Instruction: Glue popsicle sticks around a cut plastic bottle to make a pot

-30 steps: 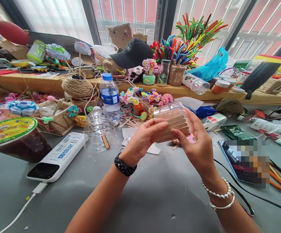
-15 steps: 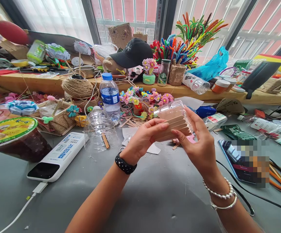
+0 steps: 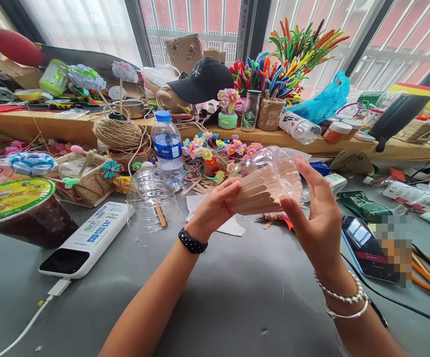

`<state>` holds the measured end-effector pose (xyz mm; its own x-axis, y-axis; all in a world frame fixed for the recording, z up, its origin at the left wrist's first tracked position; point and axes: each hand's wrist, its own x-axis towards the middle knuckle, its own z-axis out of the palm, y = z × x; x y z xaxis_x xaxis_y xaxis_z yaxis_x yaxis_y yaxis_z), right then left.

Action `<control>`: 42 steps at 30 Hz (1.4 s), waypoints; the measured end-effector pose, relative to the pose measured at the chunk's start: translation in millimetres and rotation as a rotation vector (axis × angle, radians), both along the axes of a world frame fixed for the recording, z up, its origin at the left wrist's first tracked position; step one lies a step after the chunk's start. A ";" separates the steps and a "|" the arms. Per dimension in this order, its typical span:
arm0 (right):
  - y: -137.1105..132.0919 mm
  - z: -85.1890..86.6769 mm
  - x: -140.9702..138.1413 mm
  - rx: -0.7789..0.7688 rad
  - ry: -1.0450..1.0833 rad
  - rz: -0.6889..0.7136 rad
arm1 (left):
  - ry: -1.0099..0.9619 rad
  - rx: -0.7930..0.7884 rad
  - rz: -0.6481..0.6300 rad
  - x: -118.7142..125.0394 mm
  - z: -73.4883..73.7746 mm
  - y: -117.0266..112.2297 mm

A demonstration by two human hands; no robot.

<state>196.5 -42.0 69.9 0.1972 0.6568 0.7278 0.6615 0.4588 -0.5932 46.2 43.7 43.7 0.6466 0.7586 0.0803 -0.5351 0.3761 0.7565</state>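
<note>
A clear plastic cut bottle (image 3: 265, 157) is tilted sideways between my hands, with popsicle sticks (image 3: 257, 188) side by side around its wall. My left hand (image 3: 218, 206) grips its left end, thumb along the sticks. At the right end, my right hand (image 3: 313, 208) has its thumb and fingertips around the rim. Under the piece, a glue gun (image 3: 274, 216), partly hidden, lies on the table beside white paper (image 3: 232, 227). A clear bottle top (image 3: 151, 198) stands to the left, with one stick (image 3: 160, 216) against it.
A water bottle (image 3: 166, 146), pipe-cleaner flowers (image 3: 233, 148) and loose sticks (image 3: 200, 187) lie behind my hands. At left are a white power bank (image 3: 81, 243) and a large drink cup (image 3: 32, 218). A phone (image 3: 367, 253), black cable and orange-handled scissors (image 3: 428, 270) lie at right.
The stick-covered bottle has turned in my hands, so its fanned stick ends and right rim show more. My right hand has moved right and its fingers have spread wider.
</note>
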 end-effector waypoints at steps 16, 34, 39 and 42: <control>3.8 0.3 4.8 -0.039 0.066 0.156 | -0.157 0.000 -0.018 -3.4 0.1 0.7; 3.2 2.6 8.0 -0.058 0.090 0.193 | -0.159 0.012 -0.039 -2.9 4.1 -3.1; 5.7 0.7 15.0 -0.057 0.140 0.222 | -0.077 0.066 -0.010 -4.9 11.9 -4.7; 4.9 2.3 17.4 -0.088 0.175 0.173 | 0.006 0.112 0.057 -7.2 20.9 -8.0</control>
<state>213.9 -37.1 72.2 0.1944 0.7510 0.6310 0.4614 0.4977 -0.7345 39.0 35.7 64.6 0.6035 0.7806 0.1629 -0.5482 0.2577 0.7957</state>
